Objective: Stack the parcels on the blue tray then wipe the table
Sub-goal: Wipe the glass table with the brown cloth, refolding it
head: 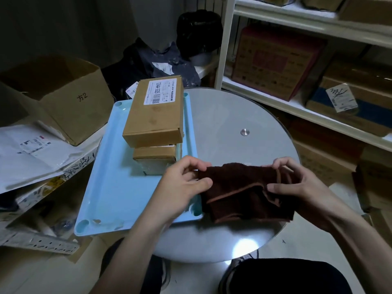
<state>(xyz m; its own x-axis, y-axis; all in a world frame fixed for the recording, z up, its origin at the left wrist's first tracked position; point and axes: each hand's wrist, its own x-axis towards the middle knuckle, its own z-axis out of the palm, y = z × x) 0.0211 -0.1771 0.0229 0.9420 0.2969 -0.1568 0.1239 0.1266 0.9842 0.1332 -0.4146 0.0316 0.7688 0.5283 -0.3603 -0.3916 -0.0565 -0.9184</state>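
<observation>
A light blue tray [118, 187] lies on the left part of the round glass table [239, 124]. On the tray stands a stack of cardboard parcels: a long brown box with a white label [154, 115] on top, a smaller box [154, 155] under it, and a pale one at the bottom, mostly hidden. A dark brown cloth [244, 192] is held just above the table's near side. My left hand [184, 183] pinches its left edge. My right hand [297, 183] pinches its right edge, the cloth folded between both.
An open cardboard box [59, 96] and loose papers [31, 153] sit left of the table. White shelves with boxes [297, 66] line the right. Dark bags [169, 60] lie behind the tray. A metal stud [245, 132] marks the table's centre.
</observation>
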